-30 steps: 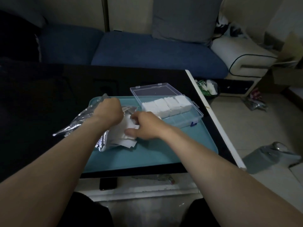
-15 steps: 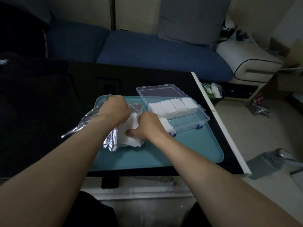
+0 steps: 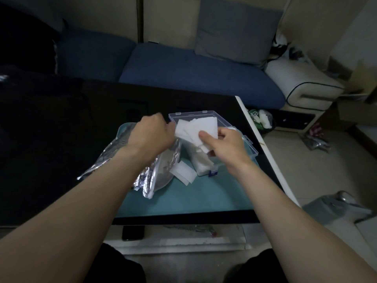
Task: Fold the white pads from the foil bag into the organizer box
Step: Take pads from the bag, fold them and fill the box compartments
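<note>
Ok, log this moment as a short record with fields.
held: white pads, lifted above the organizer box
left hand: pinches the pads' left edge
right hand: thumb on the pads' front, fingers behind
foil bag: lying open on the teal tray
loose pad: on the tray beside the bag
box lid: open

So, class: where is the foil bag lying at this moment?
In the head view, the foil bag lies on the teal tray's left part, under the left forearm, left of the organizer box.
</note>
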`<state>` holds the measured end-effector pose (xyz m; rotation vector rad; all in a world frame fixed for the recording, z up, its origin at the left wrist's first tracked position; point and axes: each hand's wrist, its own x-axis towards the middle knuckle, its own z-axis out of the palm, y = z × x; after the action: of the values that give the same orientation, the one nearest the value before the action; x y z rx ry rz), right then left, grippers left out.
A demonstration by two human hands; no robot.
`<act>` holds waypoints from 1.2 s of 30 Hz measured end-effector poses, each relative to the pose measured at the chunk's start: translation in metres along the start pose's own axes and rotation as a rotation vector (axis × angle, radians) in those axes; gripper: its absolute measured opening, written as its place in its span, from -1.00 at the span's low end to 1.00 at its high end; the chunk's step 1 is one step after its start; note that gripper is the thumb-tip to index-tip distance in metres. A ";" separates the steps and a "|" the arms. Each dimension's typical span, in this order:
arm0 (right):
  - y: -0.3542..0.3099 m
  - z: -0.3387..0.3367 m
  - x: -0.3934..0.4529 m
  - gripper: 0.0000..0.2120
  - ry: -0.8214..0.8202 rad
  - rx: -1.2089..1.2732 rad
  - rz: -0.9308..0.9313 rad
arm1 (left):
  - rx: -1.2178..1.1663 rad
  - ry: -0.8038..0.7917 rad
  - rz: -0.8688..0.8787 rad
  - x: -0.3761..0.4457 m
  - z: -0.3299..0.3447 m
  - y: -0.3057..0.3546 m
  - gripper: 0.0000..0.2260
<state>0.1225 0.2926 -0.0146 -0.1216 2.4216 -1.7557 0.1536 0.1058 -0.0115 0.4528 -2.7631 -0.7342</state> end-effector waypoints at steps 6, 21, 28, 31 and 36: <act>-0.001 -0.010 0.000 -0.72 0.010 0.459 0.106 | -0.471 0.109 0.124 -0.020 -0.006 0.035 -0.68; 0.007 -0.023 -0.006 -0.91 0.041 0.035 -0.072 | -1.496 -0.404 -0.427 -0.039 0.029 0.065 -0.87; 0.011 -0.039 0.000 -0.94 -0.125 -0.085 -0.091 | -1.369 -0.510 -0.282 -0.040 0.029 0.057 -0.86; 0.009 -0.046 0.004 -0.91 -0.031 -0.003 -0.060 | -1.348 -0.474 -0.275 -0.038 0.028 0.058 -0.90; 0.006 -0.052 0.002 -0.96 -0.071 0.327 0.045 | -1.330 -0.542 -0.288 -0.035 0.029 0.056 -0.74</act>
<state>0.1119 0.3429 -0.0050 -0.0888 2.0392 -2.0579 0.1641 0.1775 -0.0127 0.3415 -1.8624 -2.7093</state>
